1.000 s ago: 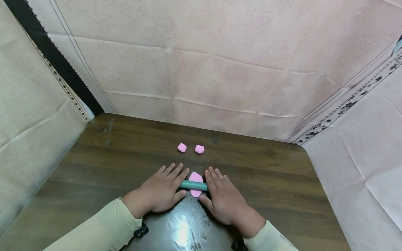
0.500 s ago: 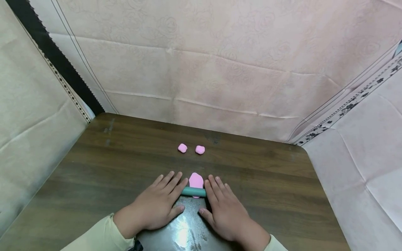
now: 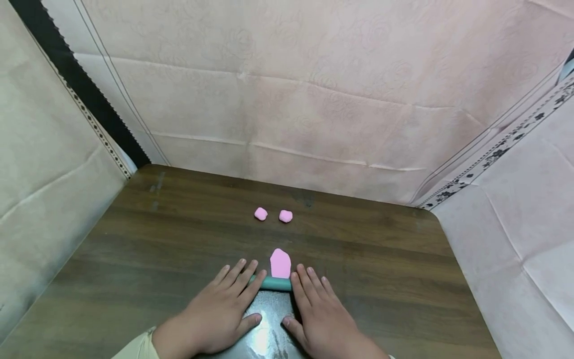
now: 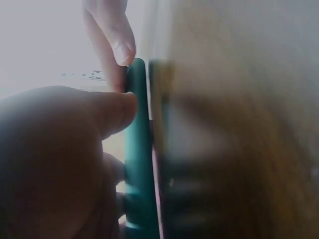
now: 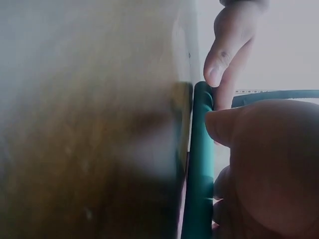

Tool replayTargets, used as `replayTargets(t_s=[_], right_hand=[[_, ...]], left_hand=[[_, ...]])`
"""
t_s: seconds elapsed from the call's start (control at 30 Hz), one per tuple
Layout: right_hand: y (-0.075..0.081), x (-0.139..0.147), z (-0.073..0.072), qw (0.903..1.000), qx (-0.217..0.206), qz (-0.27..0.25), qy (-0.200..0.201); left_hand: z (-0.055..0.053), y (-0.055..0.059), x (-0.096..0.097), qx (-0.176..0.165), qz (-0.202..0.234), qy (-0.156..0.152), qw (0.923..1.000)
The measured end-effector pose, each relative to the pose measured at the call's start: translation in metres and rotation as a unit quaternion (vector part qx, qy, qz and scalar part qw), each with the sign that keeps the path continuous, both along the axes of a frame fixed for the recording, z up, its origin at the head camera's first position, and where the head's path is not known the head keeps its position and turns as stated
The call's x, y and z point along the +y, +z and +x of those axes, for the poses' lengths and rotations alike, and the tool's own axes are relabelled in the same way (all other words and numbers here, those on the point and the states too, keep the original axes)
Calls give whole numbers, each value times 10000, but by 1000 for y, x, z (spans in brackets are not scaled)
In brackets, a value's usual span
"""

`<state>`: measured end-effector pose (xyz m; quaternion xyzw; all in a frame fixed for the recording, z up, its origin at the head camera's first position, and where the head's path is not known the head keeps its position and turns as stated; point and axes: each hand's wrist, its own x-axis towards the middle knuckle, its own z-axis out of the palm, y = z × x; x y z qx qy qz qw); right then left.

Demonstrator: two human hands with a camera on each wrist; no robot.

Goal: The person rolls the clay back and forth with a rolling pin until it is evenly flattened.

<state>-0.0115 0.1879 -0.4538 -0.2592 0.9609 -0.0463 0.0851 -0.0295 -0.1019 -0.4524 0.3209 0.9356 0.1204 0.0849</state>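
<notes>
A teal roller (image 3: pixel 271 283) lies crosswise on the dark wooden table (image 3: pixel 385 259), near the person's edge of it, and sits at the near end of a flattened pink piece of clay (image 3: pixel 280 263). The flat piece stretches away from the roller toward the far side of the table, its far end coming to a blunt point.

The left hand (image 3: pixel 219 311) lies flat on the left end of the roller, fingers straight and spread, pressing down rather than curling round it; the thumb points inward along the table. The right hand (image 3: pixel 316 311) mirrors it on the right end, fingers straight and palm down, also pressing and not clasping. Only the short middle stretch of the roller shows between the two hands. In the left wrist view the roller (image 4: pixel 137 149) runs along the tabletop with the fingers (image 4: pixel 117 37) laid against it, and in the right wrist view the roller (image 5: pixel 199 164) shows the same way under the fingers (image 5: pixel 227 45).

Farther off, well apart from the flat piece, two small pink lumps (image 3: pixel 261 214) (image 3: pixel 285 216) sit side by side, close to each other but not touching. Pale cloth (image 3: pixel 314 89) hangs behind and to both sides of the table
</notes>
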Motion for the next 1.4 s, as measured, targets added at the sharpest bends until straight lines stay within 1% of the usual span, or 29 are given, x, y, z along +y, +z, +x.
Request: replayTargets(t_s=[0.17, 0.4, 0.53, 0.63, 0.7, 0.83, 0.97, 1.23, 1.4], right_hand=[[-2, 0, 6, 10000, -71, 67, -16], [-1, -2, 11, 9999, -99, 75, -34], [-2, -3, 12, 9999, -17, 152, -20], [-2, -4, 11, 9998, 95, 188, -35], [-2, -5, 9, 9995, 230, 189, -54], [-1, -7, 4, 9991, 375, 134, -120], [0, -9, -6, 9992, 314, 37, -226], [-2, -12, -30, 9989, 96, -52, -457], [-4, -14, -44, 9980, 65, -119, -612]], left_hand=[[7, 2, -1, 31, -60, -42, 10000], [12, 2, 1, 200, -73, -94, 9997], [14, 0, 4, 144, -24, 10, 9999], [13, -1, 8, 78, 50, 127, 9999], [12, -3, 11, 149, 111, 176, 9997], [3, -8, 15, 188, 224, 255, 9992], [-9, -11, 19, 78, 264, 318, 9991], [-33, -9, 22, -103, 246, 409, 9988], [-46, -7, 24, -275, 320, 481, 9980]])
